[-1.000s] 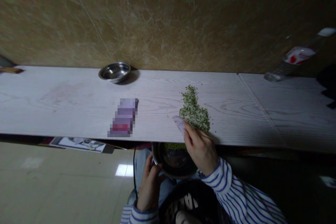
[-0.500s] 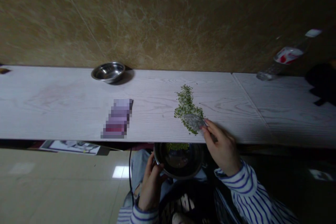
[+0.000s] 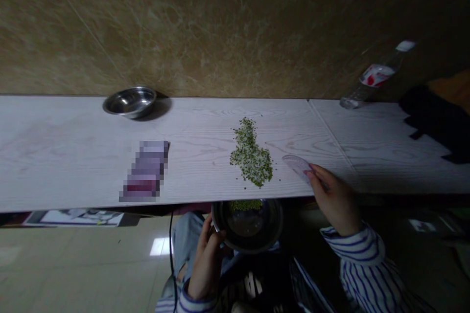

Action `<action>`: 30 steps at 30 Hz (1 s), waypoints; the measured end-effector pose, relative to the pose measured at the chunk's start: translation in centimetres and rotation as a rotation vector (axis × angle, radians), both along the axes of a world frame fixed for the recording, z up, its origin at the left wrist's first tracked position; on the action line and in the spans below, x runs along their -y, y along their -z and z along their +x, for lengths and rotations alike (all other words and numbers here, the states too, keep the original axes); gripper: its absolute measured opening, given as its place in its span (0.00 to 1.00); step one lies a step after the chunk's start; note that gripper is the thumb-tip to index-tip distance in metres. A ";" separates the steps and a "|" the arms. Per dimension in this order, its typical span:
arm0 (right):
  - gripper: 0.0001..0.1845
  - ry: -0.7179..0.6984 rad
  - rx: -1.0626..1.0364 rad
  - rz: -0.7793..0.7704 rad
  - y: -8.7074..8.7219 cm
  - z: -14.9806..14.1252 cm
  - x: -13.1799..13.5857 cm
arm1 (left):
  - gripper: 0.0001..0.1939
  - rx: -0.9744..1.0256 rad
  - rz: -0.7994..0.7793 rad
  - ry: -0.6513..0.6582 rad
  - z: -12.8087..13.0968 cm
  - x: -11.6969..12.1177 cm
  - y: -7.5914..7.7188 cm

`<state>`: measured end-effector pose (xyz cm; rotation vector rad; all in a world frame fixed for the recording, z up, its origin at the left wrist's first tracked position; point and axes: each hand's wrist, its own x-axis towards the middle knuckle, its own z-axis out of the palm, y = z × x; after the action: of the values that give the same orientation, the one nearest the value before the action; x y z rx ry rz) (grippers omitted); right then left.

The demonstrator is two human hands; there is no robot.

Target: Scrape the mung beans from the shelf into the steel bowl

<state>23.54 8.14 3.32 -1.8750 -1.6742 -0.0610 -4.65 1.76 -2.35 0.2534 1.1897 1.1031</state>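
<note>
My right hand [image 3: 332, 200] pinches a clear, half-round plastic protractor [image 3: 298, 165] just above the table. To the left of the protractor lies a loose patch of small green beans [image 3: 253, 156], with whitish grains among them. My left hand [image 3: 209, 259] grips the left rim of a steel bowl [image 3: 247, 242], held below the table's front edge. Inside that bowl, green beans [image 3: 246, 205] show at the far side; the table edge hides part of its far rim.
A second steel bowl [image 3: 130, 102] stands near the wall at the left. In front of it lies a blurred-out flat purple item [image 3: 147, 171]. A labelled plastic bottle [image 3: 374, 78] and a black bag-like thing [image 3: 440, 122] are at the right of the white table [image 3: 205, 166].
My right hand has moved the protractor rightward, off the bean patch. The view has shifted, so things on the table appear further left. My left hand still holds the bowl.
</note>
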 end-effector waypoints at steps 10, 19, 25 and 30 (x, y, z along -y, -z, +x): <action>0.16 -0.138 -0.006 0.027 0.2 0.7 -3.4 | 0.27 0.013 0.004 -0.006 0.1 0.3 0.0; 0.15 -0.192 0.003 -0.049 -0.1 0.3 -1.5 | 0.31 0.015 0.006 0.000 0.4 0.2 -0.1; 0.14 -0.205 -0.017 -0.015 -0.6 0.0 -0.4 | 0.34 0.015 -0.014 -0.009 1.2 0.3 -0.9; 0.14 -0.164 -0.040 -0.008 -0.5 0.1 -0.2 | 0.32 0.004 -0.038 -0.003 1.6 0.4 -1.0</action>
<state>23.68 8.35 3.85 -1.7265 -1.7963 0.0501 -3.04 1.36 -1.34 0.2204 1.2061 1.0822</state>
